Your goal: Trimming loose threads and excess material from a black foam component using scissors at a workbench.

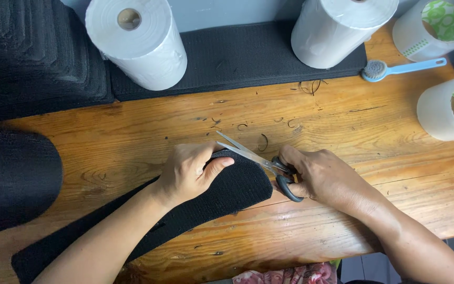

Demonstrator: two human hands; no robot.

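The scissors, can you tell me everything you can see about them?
The scissors have thin silver metal blades and black loop handles. The blades are open in a narrow V, pointing up and to the left, at the rounded end of a long black textured strip. The right hand grips the handles, fingers through the loops. The left hand presses the strip down beside the blades. Everything is over a wooden table dotted with small black trimmings.

Black textured strip [237, 192], black-handled silver scissors [269, 165], white rolls [140, 44], light-blue brush [403, 68], orange-brown wooden table [342, 131].
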